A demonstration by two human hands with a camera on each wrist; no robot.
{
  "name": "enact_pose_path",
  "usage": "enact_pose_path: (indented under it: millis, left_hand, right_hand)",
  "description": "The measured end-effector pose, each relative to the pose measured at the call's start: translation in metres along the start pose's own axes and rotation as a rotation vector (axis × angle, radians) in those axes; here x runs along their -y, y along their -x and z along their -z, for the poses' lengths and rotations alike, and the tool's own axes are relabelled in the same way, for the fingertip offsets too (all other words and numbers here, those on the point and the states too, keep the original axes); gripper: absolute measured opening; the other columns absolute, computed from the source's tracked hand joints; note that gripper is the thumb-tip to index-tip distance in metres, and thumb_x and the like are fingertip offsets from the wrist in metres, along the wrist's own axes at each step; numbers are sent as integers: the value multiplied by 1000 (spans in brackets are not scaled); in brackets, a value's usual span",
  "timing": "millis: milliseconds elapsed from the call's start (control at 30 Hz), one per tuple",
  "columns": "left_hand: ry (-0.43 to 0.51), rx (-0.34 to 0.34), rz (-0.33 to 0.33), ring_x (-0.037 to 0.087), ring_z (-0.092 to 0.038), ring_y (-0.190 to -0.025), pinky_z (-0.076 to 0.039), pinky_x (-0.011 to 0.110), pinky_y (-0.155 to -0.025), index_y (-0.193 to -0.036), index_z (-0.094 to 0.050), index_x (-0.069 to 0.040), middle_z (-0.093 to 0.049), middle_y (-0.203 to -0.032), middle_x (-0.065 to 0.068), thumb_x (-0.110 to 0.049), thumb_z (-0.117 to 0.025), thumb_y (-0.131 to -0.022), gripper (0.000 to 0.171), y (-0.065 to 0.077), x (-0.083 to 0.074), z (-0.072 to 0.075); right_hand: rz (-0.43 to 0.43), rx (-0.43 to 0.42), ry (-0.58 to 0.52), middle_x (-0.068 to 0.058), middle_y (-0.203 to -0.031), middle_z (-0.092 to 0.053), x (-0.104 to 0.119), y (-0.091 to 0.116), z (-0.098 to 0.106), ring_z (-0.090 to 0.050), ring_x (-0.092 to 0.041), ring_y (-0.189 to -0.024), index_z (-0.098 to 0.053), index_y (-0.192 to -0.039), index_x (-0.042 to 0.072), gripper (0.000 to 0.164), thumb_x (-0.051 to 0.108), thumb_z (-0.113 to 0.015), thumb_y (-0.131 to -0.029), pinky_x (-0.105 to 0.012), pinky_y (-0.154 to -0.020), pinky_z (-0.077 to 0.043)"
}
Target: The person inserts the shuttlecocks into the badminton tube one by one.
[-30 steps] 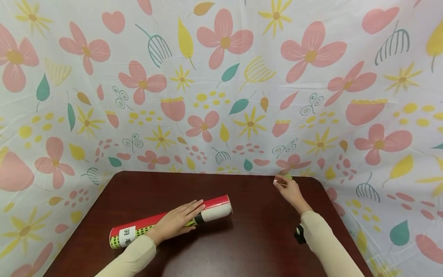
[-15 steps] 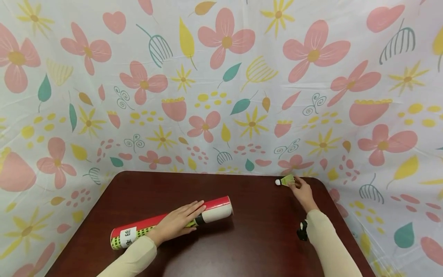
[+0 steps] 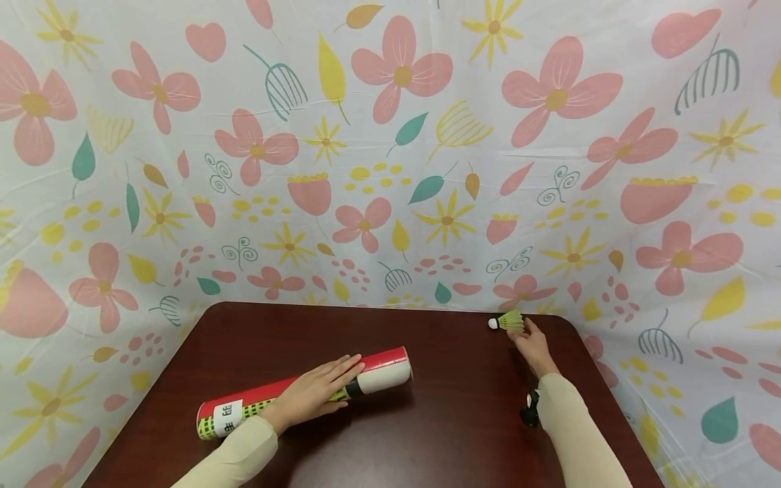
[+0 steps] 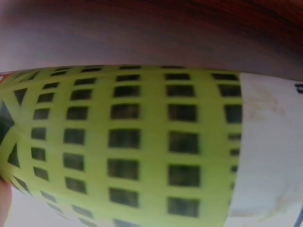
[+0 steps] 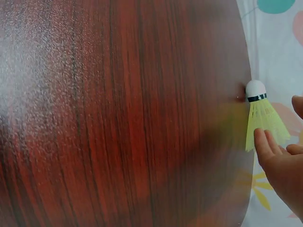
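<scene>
A long tube [image 3: 384, 369] in red, white and checked yellow-green lies slantwise on the dark table. My left hand [image 3: 314, 393] rests on its middle, fingers laid straight across the top and thumb on the near side. The checked part of the tube [image 4: 156, 146] fills most of the left wrist view. Near the far right edge lies a shuttlecock [image 3: 509, 321] with yellow feathers and a white cork that points left. My right hand [image 3: 533, 347] is just beside the feather end. In the right wrist view the fingertips [image 5: 259, 137] overlap the feathers, with the thumb apart.
The wood-grain table [image 3: 451, 420] has a flower-patterned cloth [image 3: 378, 156] hanging behind it and at both sides. A white label [image 3: 228, 417] with dark characters is on the tube's left end. A black device [image 3: 529, 409] sits at the right wrist.
The right hand held the shuttlecock at the far edge, then let go and drew back to the right. The shuttlecock now lies on the table. The left hand and tube stay put.
</scene>
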State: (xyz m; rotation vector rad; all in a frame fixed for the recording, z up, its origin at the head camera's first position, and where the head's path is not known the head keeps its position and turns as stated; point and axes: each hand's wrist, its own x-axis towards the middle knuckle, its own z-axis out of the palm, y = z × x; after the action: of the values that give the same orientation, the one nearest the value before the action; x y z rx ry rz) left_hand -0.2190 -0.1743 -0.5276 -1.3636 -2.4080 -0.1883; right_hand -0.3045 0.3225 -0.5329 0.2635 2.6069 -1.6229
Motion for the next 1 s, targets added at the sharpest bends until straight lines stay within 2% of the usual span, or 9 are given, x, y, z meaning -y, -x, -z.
enact_pose_path:
  millis: [200, 333, 500, 667, 833, 1000]
  left_hand:
    - [-3, -12, -9, 29, -45, -132, -44, 42, -101, -149, -35, -7, -41, -149, 14, -27, -81, -78, 87, -2, 1, 1]
    - [-5, -12, -14, 29, -45, -131, -45, 42, -100, -149, -36, -7, -41, -148, 14, -26, -81, -78, 85, -1, -1, 3]
    - [-10, -14, -17, 30, -46, -131, -45, 42, -99, -148, -36, -6, -41, -148, 14, -26, -82, -77, 87, 0, -3, 4]
    - [-8, -14, -14, 29, -46, -131, -46, 42, -99, -149, -36, -6, -42, -148, 14, -26, -82, -76, 88, 1, -4, 2]
    - [-4, -11, -9, 29, -45, -132, -46, 42, -99, -149, -35, -7, -41, -148, 14, -26, -82, -77, 87, 1, -4, 1]
    - [-18, -22, -17, 30, -46, -131, -46, 42, -99, -148, -36, -6, -41, -148, 15, -26, -82, -77, 88, -1, -3, 2]
  right_hand:
    - [18, -20, -59, -34, -152, -14, 0, -1, -2, -24, -47, -137, 1, -151, -5, 71, 15, -46, -101, -55, -108, -29]
    - [21, -64, -70, -35, -146, -25, -1, 1, -7, -33, -45, -132, -7, -151, -8, 67, 13, -46, -100, -52, -104, -35]
    - [55, -158, 17, -34, -136, -41, -5, 4, -13, -44, -44, -124, -25, -147, -10, 58, 12, -48, -99, -51, -96, -43]
    - [118, -276, 133, -32, -122, -56, -7, 8, -21, -55, -43, -110, -50, -133, -11, 41, 7, -54, -97, -51, -86, -49]
    - [145, -363, 187, -31, -117, -60, -8, 10, -27, -56, -44, -104, -64, -117, -9, 28, 7, -59, -94, -52, -82, -49]
    - [148, -408, 184, -27, -108, -65, -7, 11, -28, -58, -37, -90, -70, -109, -6, 23, 9, -62, -92, -38, -67, -47]
